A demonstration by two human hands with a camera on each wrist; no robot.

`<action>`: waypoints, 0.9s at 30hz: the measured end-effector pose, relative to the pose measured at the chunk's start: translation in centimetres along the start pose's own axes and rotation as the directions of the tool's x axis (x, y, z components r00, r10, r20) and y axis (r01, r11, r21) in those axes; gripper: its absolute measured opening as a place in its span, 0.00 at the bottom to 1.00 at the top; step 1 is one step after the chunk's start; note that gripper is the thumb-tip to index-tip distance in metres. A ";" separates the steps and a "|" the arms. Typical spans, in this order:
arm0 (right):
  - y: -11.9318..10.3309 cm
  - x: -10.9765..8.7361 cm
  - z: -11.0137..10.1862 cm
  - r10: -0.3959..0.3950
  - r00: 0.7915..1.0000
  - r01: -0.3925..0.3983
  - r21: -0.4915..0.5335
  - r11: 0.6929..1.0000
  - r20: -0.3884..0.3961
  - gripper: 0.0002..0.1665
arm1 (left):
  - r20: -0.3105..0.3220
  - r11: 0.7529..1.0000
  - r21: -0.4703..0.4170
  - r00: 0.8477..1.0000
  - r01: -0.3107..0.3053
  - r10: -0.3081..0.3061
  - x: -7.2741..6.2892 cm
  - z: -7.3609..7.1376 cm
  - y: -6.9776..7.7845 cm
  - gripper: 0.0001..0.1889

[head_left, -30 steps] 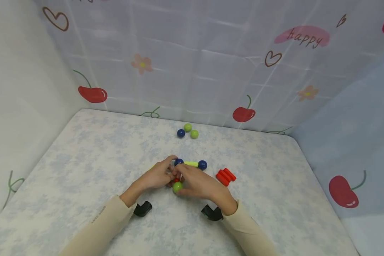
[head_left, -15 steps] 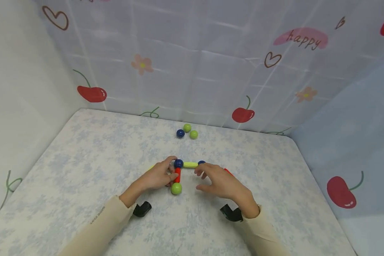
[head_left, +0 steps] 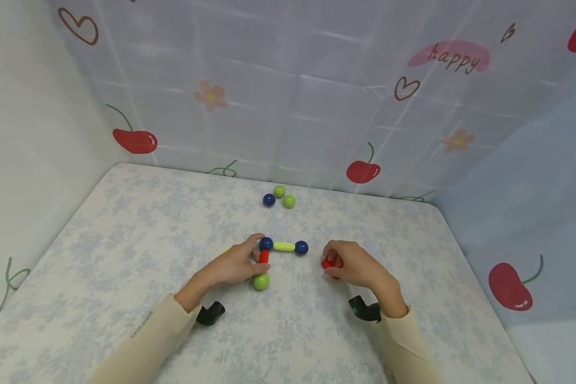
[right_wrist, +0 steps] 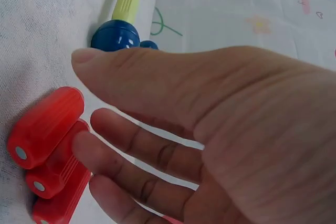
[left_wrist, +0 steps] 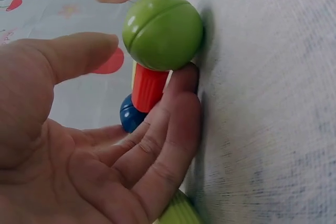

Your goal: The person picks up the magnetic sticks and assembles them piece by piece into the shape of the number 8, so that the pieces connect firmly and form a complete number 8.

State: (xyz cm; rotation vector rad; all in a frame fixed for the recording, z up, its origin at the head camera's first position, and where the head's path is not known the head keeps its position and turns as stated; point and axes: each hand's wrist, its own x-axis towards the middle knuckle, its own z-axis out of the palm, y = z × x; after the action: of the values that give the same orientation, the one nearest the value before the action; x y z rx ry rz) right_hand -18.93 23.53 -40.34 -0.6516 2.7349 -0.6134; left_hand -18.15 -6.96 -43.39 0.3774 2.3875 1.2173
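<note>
In the head view a red rod (head_left: 264,256) joins a blue ball (head_left: 266,244) to a green ball (head_left: 261,281). From that blue ball a yellow-green rod (head_left: 284,246) runs to another blue ball (head_left: 301,247). My left hand (head_left: 235,262) rests beside the red rod. Its fingers lie along the rod and green ball, while the thumb stands apart from them in the left wrist view. My right hand (head_left: 360,262) is over several loose red rods (right_wrist: 46,127), fingertips right at them and thumb spread away. Those rods have silvery end discs.
Two green balls (head_left: 289,201) and a blue ball (head_left: 269,200) sit toward the back of the table (head_left: 173,213). Another yellow-green rod (left_wrist: 179,211) lies under the left hand's edge. Black wrist mounts (head_left: 211,313) show below both hands. A printed curtain (head_left: 288,106) hangs behind.
My right hand has left the green ball and red rod and moved right to the loose red rods. The left hand stays beside the joined pieces, its thumb slightly lower.
</note>
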 end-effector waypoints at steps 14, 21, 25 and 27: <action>0.6 0.0 0.1 -0.028 0.999 0.029 -0.009 1.000 0.043 0.11 | 0.127 0.995 -0.078 0.989 -0.066 0.076 -0.6 -1.0 -0.4 0.52; 0.6 0.0 0.1 -0.024 0.998 0.024 0.000 1.000 0.059 0.12 | 0.170 0.993 -0.056 0.978 -0.109 0.117 -0.8 -1.4 -0.6 0.44; 0.3 0.0 0.2 -0.022 0.998 0.023 -0.016 1.000 0.051 0.13 | 0.189 0.990 -0.058 0.972 -0.129 0.138 -0.8 -1.5 -0.6 0.37; 0.1 0.0 0.4 -0.032 0.998 0.034 -0.039 0.999 0.046 0.13 | 0.196 0.990 -0.053 0.970 -0.133 0.141 -0.8 -1.5 -0.6 0.35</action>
State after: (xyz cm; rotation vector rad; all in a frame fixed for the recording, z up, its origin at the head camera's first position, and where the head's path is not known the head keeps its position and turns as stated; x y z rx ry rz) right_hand -18.89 23.51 -40.73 -0.7124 2.7053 -0.5459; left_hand -18.26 -8.72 -42.93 0.6312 2.1935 1.2215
